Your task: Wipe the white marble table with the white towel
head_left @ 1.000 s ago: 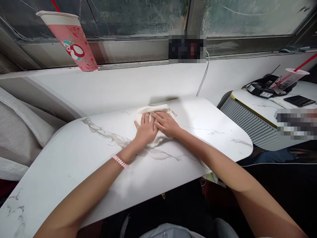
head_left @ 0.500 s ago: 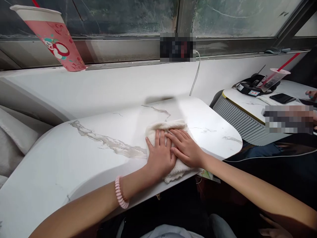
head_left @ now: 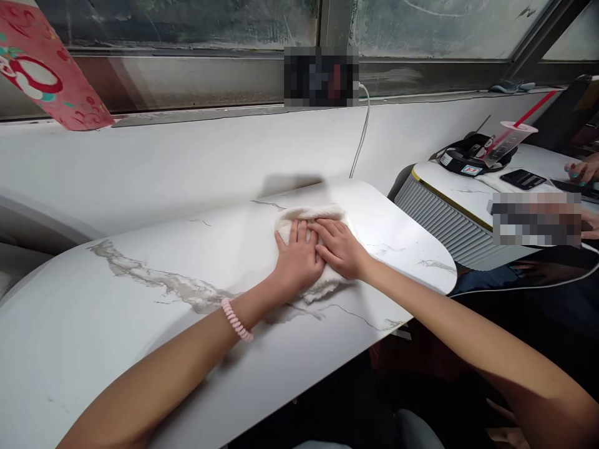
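A cream-white towel lies on a white marble-patterned table, and both palms press down on it. My left hand rests flat with its fingers stretched out toward the window side. Overlapping its fingers, my right hand lies flat too, its fingers pointing up and left across the cloth. A pink coil band circles my left wrist. The towel's middle is hidden beneath the two hands.
A pink paper cup stands by the sill at upper left. A white cable hangs down the wall from a blurred-out item. On the right-hand table are a clear cup, a black phone and another person's hand.
Both hands and the towel have moved away from the table's near edge, toward the wall. More tabletop shows in front of them. The view has also shifted a little.
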{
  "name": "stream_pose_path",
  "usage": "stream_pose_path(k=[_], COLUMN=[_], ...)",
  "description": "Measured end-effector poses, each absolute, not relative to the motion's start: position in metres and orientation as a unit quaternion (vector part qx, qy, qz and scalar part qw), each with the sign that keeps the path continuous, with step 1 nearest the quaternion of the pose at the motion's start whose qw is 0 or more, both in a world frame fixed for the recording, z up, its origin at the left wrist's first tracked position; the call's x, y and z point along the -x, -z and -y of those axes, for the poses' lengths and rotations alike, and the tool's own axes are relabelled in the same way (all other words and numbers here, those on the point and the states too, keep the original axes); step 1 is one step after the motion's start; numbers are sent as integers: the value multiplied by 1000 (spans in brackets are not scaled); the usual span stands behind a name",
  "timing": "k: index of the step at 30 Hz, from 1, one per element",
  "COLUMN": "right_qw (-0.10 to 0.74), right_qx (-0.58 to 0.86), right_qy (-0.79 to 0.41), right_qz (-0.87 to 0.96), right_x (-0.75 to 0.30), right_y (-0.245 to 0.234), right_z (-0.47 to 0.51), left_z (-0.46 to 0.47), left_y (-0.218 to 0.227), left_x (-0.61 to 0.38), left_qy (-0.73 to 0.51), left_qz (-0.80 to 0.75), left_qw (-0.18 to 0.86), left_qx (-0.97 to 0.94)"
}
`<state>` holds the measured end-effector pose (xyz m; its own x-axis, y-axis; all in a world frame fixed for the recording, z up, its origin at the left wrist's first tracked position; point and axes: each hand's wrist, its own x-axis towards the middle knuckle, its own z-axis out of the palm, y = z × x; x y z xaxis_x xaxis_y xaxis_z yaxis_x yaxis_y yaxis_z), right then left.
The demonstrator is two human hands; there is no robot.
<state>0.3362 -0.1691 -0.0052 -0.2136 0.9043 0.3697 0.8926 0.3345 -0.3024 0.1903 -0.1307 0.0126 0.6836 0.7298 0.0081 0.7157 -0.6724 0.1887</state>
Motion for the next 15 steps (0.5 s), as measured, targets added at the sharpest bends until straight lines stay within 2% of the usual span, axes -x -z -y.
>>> stream_pose_path(k=[15], right_qw=[271], right_qx=[640], right_qy=[-49], right_qz=[718], right_x=[-364], right_y=[2], right_z=[45], left_z=[4], left_y=[-6], left_x=[-225], left_qy=[-111], left_qz=[-409], left_qw=[82], left_qx=[-902])
